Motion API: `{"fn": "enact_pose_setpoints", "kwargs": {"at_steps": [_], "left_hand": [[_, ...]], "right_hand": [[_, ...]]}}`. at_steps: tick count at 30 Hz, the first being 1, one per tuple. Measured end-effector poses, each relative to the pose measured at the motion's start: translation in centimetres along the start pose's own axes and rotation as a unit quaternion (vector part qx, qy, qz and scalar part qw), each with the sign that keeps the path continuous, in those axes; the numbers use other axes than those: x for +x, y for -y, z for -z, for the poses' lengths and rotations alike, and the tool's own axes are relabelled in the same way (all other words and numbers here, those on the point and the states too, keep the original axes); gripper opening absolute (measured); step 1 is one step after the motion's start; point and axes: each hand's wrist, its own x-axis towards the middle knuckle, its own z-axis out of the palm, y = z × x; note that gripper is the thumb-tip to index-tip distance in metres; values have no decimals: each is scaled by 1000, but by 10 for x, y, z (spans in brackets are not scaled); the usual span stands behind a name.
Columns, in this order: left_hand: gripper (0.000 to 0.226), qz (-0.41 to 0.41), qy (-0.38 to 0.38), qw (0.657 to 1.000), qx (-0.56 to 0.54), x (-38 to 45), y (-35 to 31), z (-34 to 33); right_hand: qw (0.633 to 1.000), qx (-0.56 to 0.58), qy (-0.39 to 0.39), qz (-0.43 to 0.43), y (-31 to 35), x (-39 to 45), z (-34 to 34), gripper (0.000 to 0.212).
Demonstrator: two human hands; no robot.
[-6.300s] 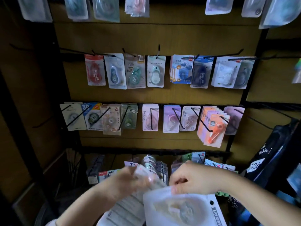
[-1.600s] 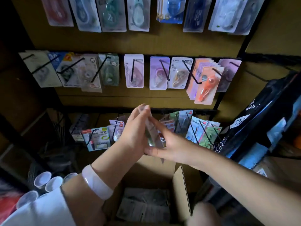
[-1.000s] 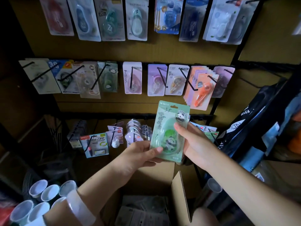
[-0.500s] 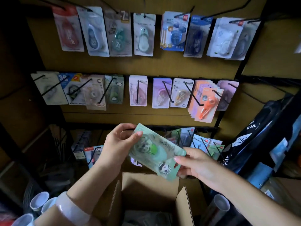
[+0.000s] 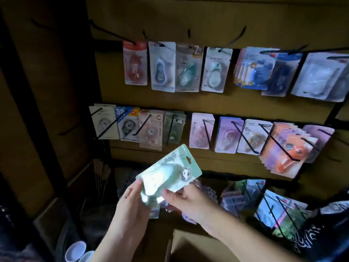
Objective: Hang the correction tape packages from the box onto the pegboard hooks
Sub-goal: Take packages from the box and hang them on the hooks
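Fingers [image 5: 138, 183] of left hand [image 5: 132, 207] curl round lower left edge of green panda correction tape package [image 5: 170, 172]; right hand [image 5: 186, 201] pinches its lower right edge. Package tilted, hang-hole end up and to right, held in air before pegboard [image 5: 217, 103], below middle row of hung packages [image 5: 202, 130]. Cardboard box [image 5: 190, 246] directly beneath hands. White cups [image 5: 75, 250] at lower left.

Both hands hold a green correction tape package [image 5: 171, 172] tilted below the pegboard [image 5: 217, 103]; the left hand [image 5: 132, 207] grips its lower left edge, the right hand [image 5: 186, 200] its lower right. A cardboard box [image 5: 190, 244] sits beneath the package, and rows of hung packages fill the pegboard above.
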Motion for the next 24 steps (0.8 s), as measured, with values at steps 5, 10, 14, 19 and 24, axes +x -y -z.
{"fn": "enact_pose_setpoints", "kwargs": {"at_steps": [5,10,14,19,24], "left_hand": [[15,-49,-49,995,66,3,-14,24],[18,-20,6,990,140,4,-19,30],[22,-1,23,983,183,9,-22,39],[17,5,-1,965,263,11,-18,41],[17,-38,-30,950,308,21,-21,34]], "right_hand": [[990,35,-113,78,14,36,-27,10],[989,52,-96,101,10,43,-17,22],[994,22,-55,91,2,37,-18,24],[993,-20,-81,89,-11,31,-16,25],[988,-41,-111,97,-15,41,-10,25]]}}
